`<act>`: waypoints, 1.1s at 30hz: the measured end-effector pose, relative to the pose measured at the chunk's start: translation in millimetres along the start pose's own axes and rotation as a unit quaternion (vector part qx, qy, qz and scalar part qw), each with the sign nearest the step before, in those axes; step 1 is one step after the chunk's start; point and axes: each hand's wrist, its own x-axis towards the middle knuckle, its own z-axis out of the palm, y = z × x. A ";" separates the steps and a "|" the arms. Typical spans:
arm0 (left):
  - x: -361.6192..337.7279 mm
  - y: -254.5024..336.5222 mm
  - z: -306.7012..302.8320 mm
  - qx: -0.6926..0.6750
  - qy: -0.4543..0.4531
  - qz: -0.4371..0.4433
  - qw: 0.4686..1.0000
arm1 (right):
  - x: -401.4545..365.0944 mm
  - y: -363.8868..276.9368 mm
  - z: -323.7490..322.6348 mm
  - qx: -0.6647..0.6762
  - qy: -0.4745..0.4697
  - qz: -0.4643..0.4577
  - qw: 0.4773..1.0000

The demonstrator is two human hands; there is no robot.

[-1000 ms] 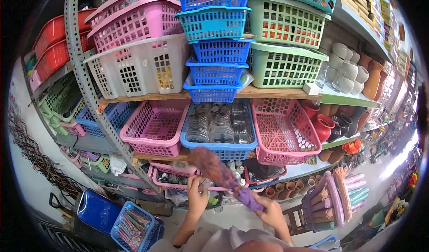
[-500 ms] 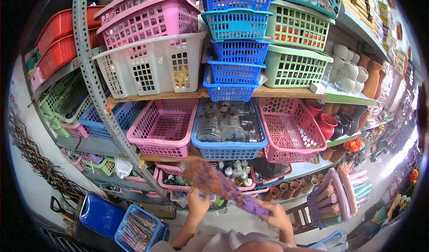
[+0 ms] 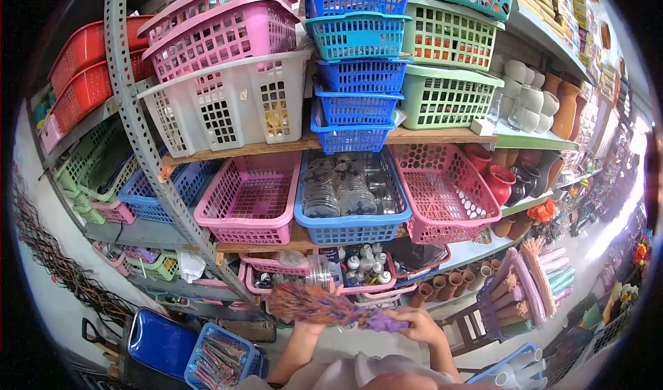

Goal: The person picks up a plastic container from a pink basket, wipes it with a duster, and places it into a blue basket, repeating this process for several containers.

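Note:
A feather duster (image 3: 314,303), fluffy and mottled orange and purple, lies nearly level across the front of me, its thick end to the left. My right hand (image 3: 418,326) is closed around its narrow purple end. My left hand (image 3: 309,328) is under the fluffy part, with fingertips showing above its upper edge; the palm is partly hidden. Just beyond the duster, a clear round container (image 3: 319,271) stands by a pink basket (image 3: 259,279) on the low shelf. White bottles (image 3: 366,262) stand in the basket to the right.
Above are a pink basket (image 3: 245,234), a blue basket of clear lids (image 3: 352,232) and another pink basket (image 3: 456,232). A perforated metal post (image 3: 148,141) rises at left. On the floor are a blue basket of packets (image 3: 207,366) and rolled bundles (image 3: 514,293).
The duster has swung from a slant to nearly level, its thick end lower and slightly left. The clear container behind it has come into view. Both hands stay on the duster.

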 end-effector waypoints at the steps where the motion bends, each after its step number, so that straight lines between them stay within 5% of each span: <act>1: 5.3 6.7 -18.3 0.063 0.012 0.019 0.998 | 1.8 2.1 4.5 0.001 0.002 0.001 1.000; 3: 19.7 26.2 -48.1 -0.008 0.032 -0.038 0.999 | 4.7 11.7 13.4 0.017 0.154 -0.036 0.987; 6: 19.3 20.0 -53.6 -0.038 0.002 -0.096 0.995 | 3.3 13.2 12.4 0.052 0.127 -0.007 0.991; 8: 8.7 1.2 -23.0 0.023 -0.071 -0.030 0.997 | -1.7 1.8 3.9 0.052 0.086 0.001 0.995; 9: 9.3 5.7 -22.1 0.072 0.013 -0.050 0.996 | -2.9 -1.1 2.8 0.036 0.102 0.013 0.994; 14: 18.0 6.6 -35.7 0.004 -0.002 -0.095 0.996 | -10.4 23.2 9.0 0.078 0.201 0.003 0.977; 16: 16.0 7.2 -38.6 0.007 -0.037 -0.112 0.993 | -21.3 26.8 1.3 0.097 0.090 0.003 0.991; 18: 13.8 5.7 -39.2 0.061 0.038 -0.079 0.994 | -27.4 25.9 -8.7 0.084 0.106 0.003 0.991; 21: 5.2 -11.6 -14.9 0.347 0.089 -0.005 0.934 | -32.8 8.0 -38.3 -0.066 0.308 0.114 0.942; 23: 2.9 -17.8 -5.2 0.386 0.083 -0.017 0.918 | -30.7 -3.2 -67.8 -0.138 0.401 0.102 0.900; 26: 9.2 -13.5 -20.8 0.442 0.089 -0.042 0.891 | -16.2 -30.2 -120.9 -0.193 0.373 0.248 0.873; 33: 36.1 -13.9 -38.5 0.439 0.153 -0.029 0.885 | 69.9 26.3 -204.6 -0.408 0.357 0.179 0.821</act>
